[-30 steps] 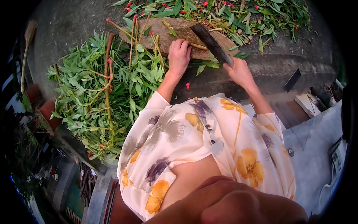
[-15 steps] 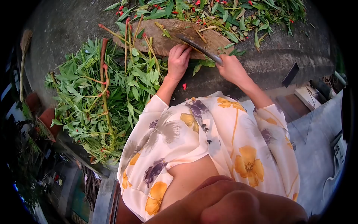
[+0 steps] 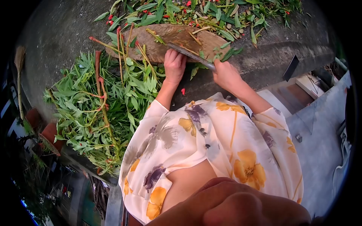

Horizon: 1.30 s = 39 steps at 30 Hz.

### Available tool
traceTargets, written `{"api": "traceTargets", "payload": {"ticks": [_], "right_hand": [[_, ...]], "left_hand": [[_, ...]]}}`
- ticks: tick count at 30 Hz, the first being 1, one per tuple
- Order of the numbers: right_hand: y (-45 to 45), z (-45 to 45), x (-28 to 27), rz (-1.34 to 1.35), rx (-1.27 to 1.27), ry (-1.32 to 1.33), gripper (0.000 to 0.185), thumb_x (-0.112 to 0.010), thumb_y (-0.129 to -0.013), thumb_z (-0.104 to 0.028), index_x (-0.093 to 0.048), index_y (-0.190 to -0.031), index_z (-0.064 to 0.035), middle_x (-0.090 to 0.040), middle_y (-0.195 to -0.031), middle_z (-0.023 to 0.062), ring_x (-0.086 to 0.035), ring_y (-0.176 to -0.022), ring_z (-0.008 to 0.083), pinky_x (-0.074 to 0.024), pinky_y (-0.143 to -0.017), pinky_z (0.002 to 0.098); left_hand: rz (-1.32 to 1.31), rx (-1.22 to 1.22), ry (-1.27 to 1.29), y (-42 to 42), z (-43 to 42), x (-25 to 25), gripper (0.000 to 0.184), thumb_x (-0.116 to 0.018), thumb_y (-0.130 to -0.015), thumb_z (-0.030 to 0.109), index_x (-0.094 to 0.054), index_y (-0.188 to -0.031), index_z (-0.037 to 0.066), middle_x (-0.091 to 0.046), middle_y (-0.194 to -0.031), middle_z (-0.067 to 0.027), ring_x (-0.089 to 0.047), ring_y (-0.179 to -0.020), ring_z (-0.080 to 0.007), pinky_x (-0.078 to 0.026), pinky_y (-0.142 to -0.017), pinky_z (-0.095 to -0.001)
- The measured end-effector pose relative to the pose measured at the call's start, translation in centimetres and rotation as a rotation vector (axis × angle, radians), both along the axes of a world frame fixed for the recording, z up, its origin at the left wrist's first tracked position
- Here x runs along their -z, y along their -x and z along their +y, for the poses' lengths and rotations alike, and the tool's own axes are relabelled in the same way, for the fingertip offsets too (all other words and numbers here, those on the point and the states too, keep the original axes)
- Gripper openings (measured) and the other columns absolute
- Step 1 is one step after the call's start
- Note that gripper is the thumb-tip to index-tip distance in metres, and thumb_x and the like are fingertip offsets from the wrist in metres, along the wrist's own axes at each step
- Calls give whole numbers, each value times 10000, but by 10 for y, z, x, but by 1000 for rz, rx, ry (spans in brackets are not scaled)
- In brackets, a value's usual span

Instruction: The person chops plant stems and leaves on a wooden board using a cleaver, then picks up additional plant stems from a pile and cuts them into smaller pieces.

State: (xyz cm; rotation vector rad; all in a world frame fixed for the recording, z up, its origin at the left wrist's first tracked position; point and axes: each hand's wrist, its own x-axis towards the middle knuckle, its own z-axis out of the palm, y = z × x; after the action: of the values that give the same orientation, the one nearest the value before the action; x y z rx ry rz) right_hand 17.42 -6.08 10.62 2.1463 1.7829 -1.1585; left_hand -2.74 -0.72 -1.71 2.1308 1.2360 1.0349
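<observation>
My right hand [image 3: 227,76] is closed around the handle of a long, dark-bladed knife [image 3: 191,55]. The blade slants up to the left over a worn wooden board [image 3: 171,34]. My left hand [image 3: 175,67] is at the board's near edge, fingers curled in beside the blade; whatever they hold is hidden. Reddish and green cut stems [image 3: 120,56] lean on the board's left part, left of my left hand. A few leaves [image 3: 230,54] lie by the board's right end, close to the knife.
A big heap of leafy branches [image 3: 98,109] lies to the left, a thick forked stem on top. Chopped leaves, stem pieces and red petals [image 3: 211,17] are strewn behind the board. Terracotta pots [image 3: 51,137] and a broom [image 3: 19,79] stand far left; a dark flat plate [image 3: 290,67] is at right.
The whole view has shifted a little, moving the scene left and down. Against the board, the knife and both hands are slightly nearer my body, and the blade lies a bit flatter.
</observation>
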Motion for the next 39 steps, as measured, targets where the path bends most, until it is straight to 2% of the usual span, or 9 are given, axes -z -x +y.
{"api": "traceTargets", "payload": {"ticks": [19, 22, 26, 28, 30, 31, 34, 35, 39], "right_hand": [[5, 26, 10, -8, 6, 99, 205, -638, -802, -28, -685, -968, 82, -684, -851, 341, -697, -857, 502, -577, -800, 539], [-10, 20, 18, 21, 31, 78, 215, -656, -830, -77, -687, -978, 75, -690, -828, 314, -702, -840, 483, -563, -778, 526], [-23, 20, 18, 260, 247, 29, 286, -693, -888, -224, -657, -929, 57, -661, -745, 241, -669, -743, 429, -498, -713, 490], [-18, 16, 14, 320, 456, -26, 286, -687, -893, -221, -643, -912, 61, -645, -727, 247, -646, -712, 430, -494, -700, 489], [-22, 15, 6, 348, 370, -67, 288, -686, -894, -221, -638, -901, 63, -639, -719, 246, -644, -699, 414, -492, -696, 483], [-22, 16, 2, 296, 226, 20, 293, -689, -891, -223, -636, -897, 65, -634, -716, 247, -653, -707, 403, -492, -701, 483], [-24, 23, 3, 271, 15, 138, 313, -704, -878, -234, -637, -891, 72, -632, -716, 255, -671, -716, 378, -490, -712, 486], [-29, 28, 9, 279, -10, 185, 317, -711, -871, -235, -639, -890, 73, -636, -718, 254, -667, -711, 379, -490, -713, 485], [-73, 60, 10, 179, 56, 141, 308, -731, -854, -240, -669, -898, 59, -662, -716, 212, -660, -675, 336, -489, -684, 457]], "left_hand": [[-50, -29, -31, -1, 0, 6, 198, -784, -711, -50, -706, -885, 2, -657, -929, -110, -632, -950, -330, -535, -825, -413], [-27, -10, -12, -2, 1, 3, 186, -779, -737, -44, -709, -901, 8, -660, -935, -103, -636, -954, -319, -536, -836, -405], [-60, -34, 3, -3, 0, -4, 174, -768, -758, -38, -712, -915, 12, -664, -958, -105, -637, -978, -319, -533, -854, -405], [-65, -64, -8, 1, -2, -18, 157, -759, -794, -39, -715, -938, 7, -667, -974, -108, -656, -930, -298, -545, -814, -378], [-217, -253, 204, 6, 0, -35, 129, -720, -850, -39, -707, -974, -8, -668, -1012, -126, -673, -860, -281, -563, -711, -345], [-221, -315, 140, 15, 9, -46, 119, -705, -879, -30, -708, -998, -16, -667, -1018, -133, -681, -799, -235, -558, -651, -341], [-194, -515, 320, 38, 40, -63, 129, -676, -959, 68, -701, -1029, -38, -678, -952, -136, -654, -721, -208, -532, -629, -321], [-128, -508, 262, 45, 54, -55, 231, -698, -960, 190, -711, -1015, -34, -702, -886, -159, -678, -704, -255, -543, -644, -359], [201, -459, 317, 47, 88, -31, 322, -736, -921, 305, -730, -993, -8, -721, -839, -160, -705, -730, -313, -551, -672, -409]]}}
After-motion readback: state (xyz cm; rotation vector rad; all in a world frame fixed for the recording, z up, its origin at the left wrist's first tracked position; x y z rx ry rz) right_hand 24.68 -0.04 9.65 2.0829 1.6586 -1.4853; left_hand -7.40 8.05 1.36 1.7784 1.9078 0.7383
